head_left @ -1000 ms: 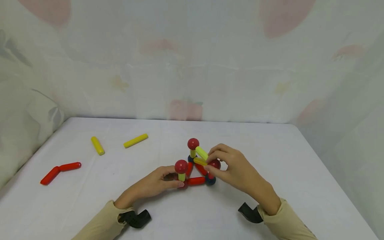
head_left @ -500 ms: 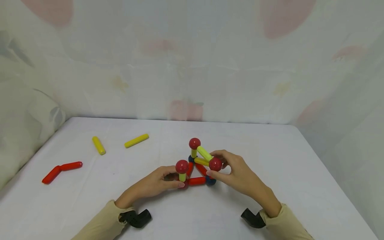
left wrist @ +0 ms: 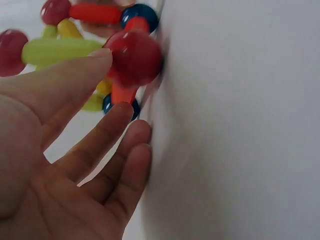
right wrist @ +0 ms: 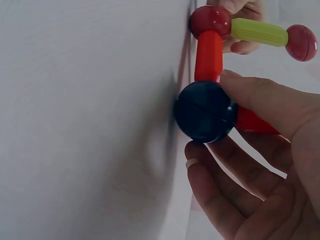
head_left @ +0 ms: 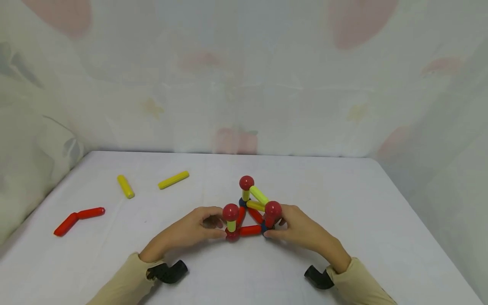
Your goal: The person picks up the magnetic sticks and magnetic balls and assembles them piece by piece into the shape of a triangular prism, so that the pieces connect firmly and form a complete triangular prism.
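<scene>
A rod-and-ball toy frame stands mid-table, its base made of red rods (head_left: 250, 230), blue balls and one red ball (head_left: 231, 235). A green upright (head_left: 231, 225) on that base ball carries a red ball (head_left: 230, 212). A light-green rod (head_left: 259, 195) links the back top ball (head_left: 246, 183) to the right top ball (head_left: 273, 209). At the front-left corner, my left hand (head_left: 190, 231) has its thumb by the base ball, its fingers loosely extended. My right hand (head_left: 305, 228) holds the front-right blue ball (right wrist: 205, 112) between thumb and fingers; a red upright (right wrist: 255, 121) rises from it.
Two yellow rods (head_left: 173, 180) lie apart at the back left. Two red rods (head_left: 90, 212) rest end to end at the far left. A white cloth covers the table (head_left: 343, 190), and a patterned curtain (head_left: 305, 106) hangs behind it.
My right hand has come down from the right top ball to the blue ball below, and that top ball now sits over the red upright. My left thumb has drawn back slightly from the corner.
</scene>
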A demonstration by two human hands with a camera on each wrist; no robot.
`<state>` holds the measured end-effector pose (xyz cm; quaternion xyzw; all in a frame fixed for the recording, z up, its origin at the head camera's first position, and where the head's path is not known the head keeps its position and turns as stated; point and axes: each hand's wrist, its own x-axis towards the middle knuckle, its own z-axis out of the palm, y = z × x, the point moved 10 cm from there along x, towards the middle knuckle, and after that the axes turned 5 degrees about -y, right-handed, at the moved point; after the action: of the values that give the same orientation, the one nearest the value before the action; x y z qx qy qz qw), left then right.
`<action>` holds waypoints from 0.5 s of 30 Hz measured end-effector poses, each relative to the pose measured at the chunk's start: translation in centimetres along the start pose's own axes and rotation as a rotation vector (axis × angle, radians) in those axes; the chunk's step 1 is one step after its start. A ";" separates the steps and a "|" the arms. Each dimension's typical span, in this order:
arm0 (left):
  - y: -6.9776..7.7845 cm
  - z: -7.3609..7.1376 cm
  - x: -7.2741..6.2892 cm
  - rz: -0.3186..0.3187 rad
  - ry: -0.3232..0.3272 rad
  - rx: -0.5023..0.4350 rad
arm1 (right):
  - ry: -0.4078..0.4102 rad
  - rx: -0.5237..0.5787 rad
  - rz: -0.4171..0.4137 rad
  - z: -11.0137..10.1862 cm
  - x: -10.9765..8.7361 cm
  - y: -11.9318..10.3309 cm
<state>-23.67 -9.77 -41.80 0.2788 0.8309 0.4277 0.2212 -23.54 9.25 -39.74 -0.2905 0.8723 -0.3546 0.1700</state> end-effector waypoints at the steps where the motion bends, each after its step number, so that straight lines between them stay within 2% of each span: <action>1: -0.1 -0.3 -0.1 -0.003 0.010 0.008 | -0.005 0.001 -0.007 0.1 0.0 0.1; 7: -0.4 -2.8 -0.6 -0.032 0.093 0.051 | -0.003 0.002 -0.035 0.2 0.1 0.2; 15: -1.7 -6.6 -1.9 -0.065 0.271 0.147 | 0.010 0.017 -0.026 0.2 0.1 0.4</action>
<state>-26.71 -15.67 -39.44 0.2069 0.8909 0.3917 0.1000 -23.64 9.35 -40.21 -0.2987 0.8662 -0.3656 0.1634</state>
